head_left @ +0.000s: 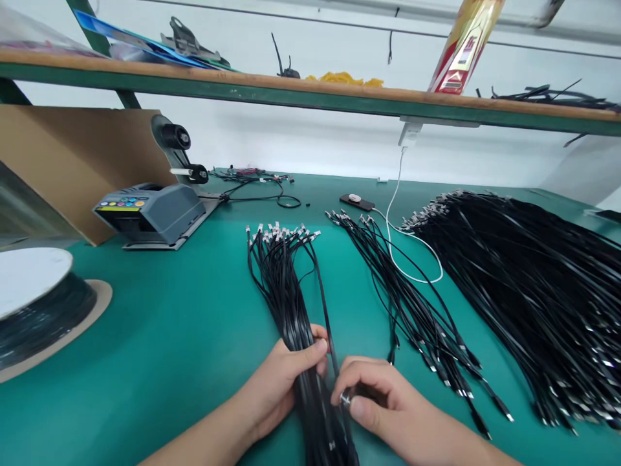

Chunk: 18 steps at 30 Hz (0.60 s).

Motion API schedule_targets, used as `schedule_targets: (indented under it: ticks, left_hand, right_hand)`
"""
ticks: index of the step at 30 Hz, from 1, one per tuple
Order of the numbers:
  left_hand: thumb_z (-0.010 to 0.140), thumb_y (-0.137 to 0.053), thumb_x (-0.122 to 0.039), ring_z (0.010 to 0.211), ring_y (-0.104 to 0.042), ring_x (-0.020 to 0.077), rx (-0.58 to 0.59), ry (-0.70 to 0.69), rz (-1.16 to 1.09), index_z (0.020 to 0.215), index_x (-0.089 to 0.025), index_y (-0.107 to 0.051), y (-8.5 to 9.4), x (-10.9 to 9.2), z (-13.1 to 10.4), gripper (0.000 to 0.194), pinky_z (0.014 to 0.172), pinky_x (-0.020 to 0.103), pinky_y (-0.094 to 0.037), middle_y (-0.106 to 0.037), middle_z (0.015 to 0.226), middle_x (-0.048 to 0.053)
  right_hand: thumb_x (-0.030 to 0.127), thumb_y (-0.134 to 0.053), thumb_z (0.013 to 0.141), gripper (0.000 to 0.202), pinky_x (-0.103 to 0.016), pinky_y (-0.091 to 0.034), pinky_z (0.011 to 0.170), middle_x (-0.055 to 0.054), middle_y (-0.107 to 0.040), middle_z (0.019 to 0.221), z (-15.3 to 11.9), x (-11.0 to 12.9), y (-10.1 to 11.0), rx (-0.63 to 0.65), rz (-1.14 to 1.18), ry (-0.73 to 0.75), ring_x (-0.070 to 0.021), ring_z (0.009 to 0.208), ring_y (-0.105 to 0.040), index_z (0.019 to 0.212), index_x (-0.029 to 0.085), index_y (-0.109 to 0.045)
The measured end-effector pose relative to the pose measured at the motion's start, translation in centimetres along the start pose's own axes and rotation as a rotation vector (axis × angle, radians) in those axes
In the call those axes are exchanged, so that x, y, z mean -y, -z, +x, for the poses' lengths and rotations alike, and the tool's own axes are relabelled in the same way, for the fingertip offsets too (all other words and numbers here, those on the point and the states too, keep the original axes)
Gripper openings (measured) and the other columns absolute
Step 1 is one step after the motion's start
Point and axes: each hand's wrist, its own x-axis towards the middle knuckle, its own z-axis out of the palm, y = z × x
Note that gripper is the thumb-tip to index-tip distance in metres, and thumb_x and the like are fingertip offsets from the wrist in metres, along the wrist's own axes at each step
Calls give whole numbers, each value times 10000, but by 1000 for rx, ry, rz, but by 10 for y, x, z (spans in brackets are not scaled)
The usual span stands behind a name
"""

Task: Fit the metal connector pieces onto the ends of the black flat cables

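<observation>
My left hand [295, 369] is wrapped round a thick bundle of black cables [286, 298] at the centre, its thumb lying across the top. The bundle's silver connectors fan out at the far end. Just right of it, my right hand [373, 401] is closed, with a small shiny connector end between thumb and fingers. One cable stands slightly apart along the bundle's right side, near both hands. A looser group of black cables [402, 285] lies to the right on the green table [194, 343].
A large cable pile [524, 285] covers the right side. At the left are a spool [39, 310] and a grey tape dispenser [155, 213]. A white cord [391, 239] runs to a small black device [356, 202]. A shelf [291, 90] crosses above.
</observation>
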Motion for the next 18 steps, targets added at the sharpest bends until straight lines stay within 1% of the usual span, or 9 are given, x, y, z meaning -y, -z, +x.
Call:
schedule_targets:
  ticks: [2,4,8,9,10,12,14,16,18]
  left_hand:
    - [764,-809,-379,614,-486,129,-9,9,36,932,-185,-597,-3,-2,-1,332,586,254,-407,-532,609,-42]
    - [749,-806,-341,610,-487,130,-27,8,58,884,-186,-584,-7,-4,-2,303,590,251,-415,-526,593,-45]
    - [779,-759,-298,631,-506,141,-72,10,60,864,-195,-566,-8,-5,-4,235,610,249,-424,-527,584,-42]
    - [798,-745,-304,632,-504,141,-74,7,57,868,-197,-562,-8,-5,-4,223,611,248,-422,-524,584,-42]
    - [817,-732,-316,628,-496,138,-64,2,52,864,-198,-559,-7,-4,-4,215,608,246,-417,-517,584,-44]
    - [840,-717,-353,614,-477,128,-30,0,46,860,-200,-559,-6,-3,-4,220,599,243,-403,-506,596,-46]
    - [836,-725,-376,609,-462,123,4,9,51,867,-202,-568,-5,-3,-4,237,592,243,-391,-505,612,-47]
    - [816,-749,-371,626,-468,127,19,19,74,897,-204,-584,-4,-3,-3,249,600,244,-390,-531,631,-41]
    - [791,-776,-364,648,-479,130,39,12,122,901,-198,-602,-4,-3,-2,264,611,243,-386,-560,645,-31]
  right_hand:
    - [546,-545,968,396,-307,-434,865,-71,-663,961,1,0,-2,4,-41,-1,-190,937,-605,989,182,-698]
    - [512,-539,980,374,-305,-444,869,-76,-664,979,0,0,-4,21,-77,-6,-189,942,-609,1007,177,-703]
    - [467,-562,974,327,-306,-456,860,-56,-642,941,-3,2,-4,183,-145,-52,-180,896,-605,1046,203,-741]
    - [465,-571,969,320,-309,-457,856,-53,-636,927,-4,3,-4,207,-153,-59,-181,885,-603,1044,211,-750]
    - [465,-578,965,315,-310,-458,847,-52,-632,915,-4,3,-3,203,-152,-58,-181,874,-601,1037,214,-755]
    - [467,-581,963,311,-311,-460,824,-57,-635,918,-3,1,-2,105,-117,-24,-186,867,-599,1018,215,-754]
    - [456,-577,968,289,-304,-458,792,-59,-647,930,1,-2,-1,-54,-63,28,-185,857,-593,1015,223,-741]
    - [437,-574,975,258,-292,-452,758,-47,-640,911,6,-6,1,-194,-32,72,-177,831,-581,1022,237,-730]
    - [414,-581,975,229,-280,-447,735,-33,-618,885,11,-10,2,-290,-35,94,-167,809,-569,1026,243,-725]
